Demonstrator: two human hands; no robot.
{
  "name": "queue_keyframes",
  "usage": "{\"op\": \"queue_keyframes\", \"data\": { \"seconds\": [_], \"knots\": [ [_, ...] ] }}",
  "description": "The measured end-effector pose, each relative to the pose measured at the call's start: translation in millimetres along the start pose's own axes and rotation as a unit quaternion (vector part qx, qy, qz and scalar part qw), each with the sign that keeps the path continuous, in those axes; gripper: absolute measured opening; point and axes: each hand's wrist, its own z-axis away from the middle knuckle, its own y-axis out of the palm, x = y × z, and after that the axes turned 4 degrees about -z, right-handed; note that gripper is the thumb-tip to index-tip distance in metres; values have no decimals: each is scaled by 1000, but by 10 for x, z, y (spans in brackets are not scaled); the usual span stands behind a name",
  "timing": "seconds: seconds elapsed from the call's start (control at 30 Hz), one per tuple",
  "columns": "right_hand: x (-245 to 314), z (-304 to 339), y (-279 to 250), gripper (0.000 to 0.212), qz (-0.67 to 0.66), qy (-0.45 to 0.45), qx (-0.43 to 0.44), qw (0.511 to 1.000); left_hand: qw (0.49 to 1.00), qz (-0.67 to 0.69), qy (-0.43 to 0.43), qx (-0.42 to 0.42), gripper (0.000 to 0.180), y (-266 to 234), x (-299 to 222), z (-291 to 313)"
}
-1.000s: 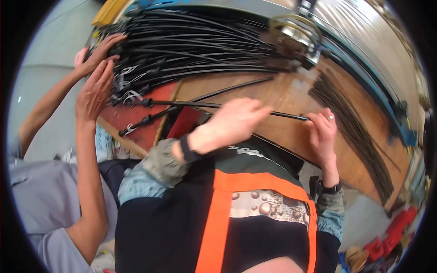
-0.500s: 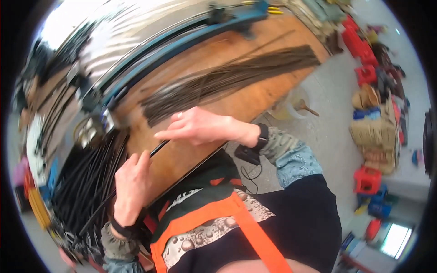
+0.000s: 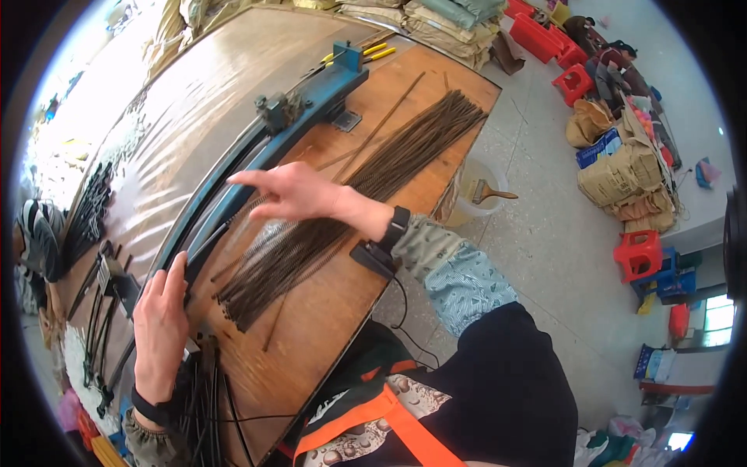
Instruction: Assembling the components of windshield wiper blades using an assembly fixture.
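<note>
My left hand (image 3: 159,327) is at the near end of the long blue metal rail (image 3: 303,117), its fingers closed around a black tube (image 3: 204,251). The tube slants up and right alongside the rail, and its other end trails behind the hand. My right hand (image 3: 299,193) is over the rail's near edge, index finger stretched out and thumb apart, with nothing visible in it. Below it, a bundle of thin dark coiled rods (image 3: 366,183) lies across the brown wooden table (image 3: 327,327). A small metal clamp block (image 3: 280,111) is mounted on the rail.
Yellow-handled pliers (image 3: 379,53) lie at the table's far end. Several black tubes (image 3: 206,397) pile up at the near left. A bucket with a brush (image 3: 492,193) stands on the floor to the right. Red stools (image 3: 638,251) and sacks (image 3: 634,183) are farther right. Another person (image 3: 39,241) is at far left.
Both hands have moved from the table's near edge to the blue rail, bringing the black tube alongside it. My right hand has come off the tube. The view has shifted too.
</note>
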Motion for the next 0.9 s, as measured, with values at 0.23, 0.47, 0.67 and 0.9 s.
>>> {"op": "queue_keyframes", "data": {
  "seconds": [0.23,0.47,0.67,0.9],
  "knots": [
    [66,-121,78,42,-56,-154,-21,986,1000,-2,8,28,45,166,7,-147],
    [409,-56,72,31,-3,-113,-64,992,1000,-2,-18,16,52,128,83,-8],
    [379,56,86,23,-164,-35,-35,985,997,-70,-22,7,55,-44,196,294],
    [-90,-189,53,24,-127,12,-84,988,1000,-23,14,5,57,-6,-113,432]
  ]
}}
